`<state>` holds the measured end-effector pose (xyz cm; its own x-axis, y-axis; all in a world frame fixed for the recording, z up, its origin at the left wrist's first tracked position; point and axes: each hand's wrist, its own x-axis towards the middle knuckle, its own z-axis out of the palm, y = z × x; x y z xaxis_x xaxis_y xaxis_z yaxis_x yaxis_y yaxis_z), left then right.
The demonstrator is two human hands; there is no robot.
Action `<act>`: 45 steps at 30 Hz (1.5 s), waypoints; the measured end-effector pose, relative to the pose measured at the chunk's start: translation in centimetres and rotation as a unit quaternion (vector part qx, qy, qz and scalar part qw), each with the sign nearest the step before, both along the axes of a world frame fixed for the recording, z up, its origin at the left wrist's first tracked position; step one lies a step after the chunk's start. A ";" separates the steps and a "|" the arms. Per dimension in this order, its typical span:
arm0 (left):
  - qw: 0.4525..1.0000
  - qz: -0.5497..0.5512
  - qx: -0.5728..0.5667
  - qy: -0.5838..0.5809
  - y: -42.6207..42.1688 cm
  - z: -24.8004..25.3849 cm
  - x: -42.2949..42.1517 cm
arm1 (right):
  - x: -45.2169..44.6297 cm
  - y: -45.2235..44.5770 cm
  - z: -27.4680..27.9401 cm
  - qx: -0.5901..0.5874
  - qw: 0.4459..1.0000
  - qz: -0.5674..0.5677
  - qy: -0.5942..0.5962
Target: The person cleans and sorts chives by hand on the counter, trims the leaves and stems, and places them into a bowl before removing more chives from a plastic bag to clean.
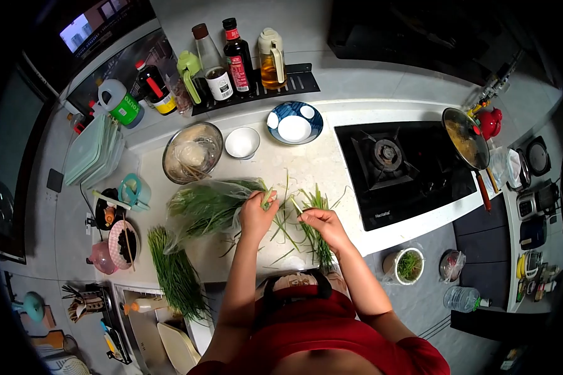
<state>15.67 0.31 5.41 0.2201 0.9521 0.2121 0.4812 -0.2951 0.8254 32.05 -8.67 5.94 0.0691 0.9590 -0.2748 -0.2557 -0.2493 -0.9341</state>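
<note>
My left hand (258, 214) is closed around a few short green chive stems (268, 196) above the counter. With thumb and forefinger, my right hand (325, 226) pinches the pale end of a chive stalk (295, 204). Beneath and beside it lies a loose pile of garlic chives (317, 240), with stray stalks scattered between the hands. Left of my left hand, a clear plastic bag (197, 211) holds more chives. A thick bundle of chives (176, 275) lies farther left, its leaves hanging over the counter's front edge.
A steel bowl (213, 134) with dough-like contents, a white bowl (243, 143) and a blue patterned bowl (314, 128) line the back. At right is a gas stove (413, 169) with a lidded pan (466, 140). A floor bin (391, 265) holds green scraps; a sink (134, 319) lies front left.
</note>
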 end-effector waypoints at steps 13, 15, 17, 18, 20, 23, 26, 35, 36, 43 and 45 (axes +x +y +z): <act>0.930 -0.111 -0.254 -0.243 -1.8 0.7 0.7 | -1.5 0.9 -0.8 -0.012 0.998 -0.015 0.062; 0.936 -0.094 -0.243 -0.236 -1.8 0.7 0.6 | -1.4 0.9 -1.1 -0.011 0.996 -0.005 0.084; 0.941 -0.075 -0.230 -0.235 -1.5 0.4 0.3 | -1.2 0.9 -1.6 -0.010 0.996 0.007 0.091; 0.946 -0.067 -0.221 -0.227 -1.3 0.5 0.2 | -1.1 0.9 -1.5 -0.019 0.995 0.012 0.093; 0.955 -0.051 -0.204 -0.210 -0.9 0.6 0.0 | -1.0 0.9 -1.4 -0.037 0.994 0.022 0.097; 0.954 -0.086 -0.216 -0.187 -1.3 1.2 0.3 | -1.2 0.9 -1.1 -0.037 0.994 0.019 0.105; 0.944 -0.123 -0.223 -0.209 -1.5 0.0 0.5 | -1.5 0.9 -1.1 -0.035 0.996 0.021 0.078; 0.975 -0.067 -0.162 -0.137 -0.8 0.5 -0.1 | -1.0 0.8 -1.3 -0.038 0.989 0.039 0.134; 0.971 -0.080 -0.172 -0.142 -1.0 0.8 0.0 | -1.1 0.8 -1.2 -0.041 0.991 0.035 0.125; 0.967 -0.122 -0.143 -0.175 -1.6 -0.5 0.4 | -1.5 0.7 -1.5 -0.036 0.994 0.027 0.100; 0.972 -0.109 -0.107 -0.178 -1.7 -1.0 0.7 | -1.4 0.7 -1.5 -0.027 0.994 0.034 0.103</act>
<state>16.32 -1.39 4.42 0.3708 0.9217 0.1137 0.0988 -0.1609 0.9820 30.68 -7.96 4.42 -0.0575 0.9430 -0.3277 -0.4206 -0.3205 -0.8487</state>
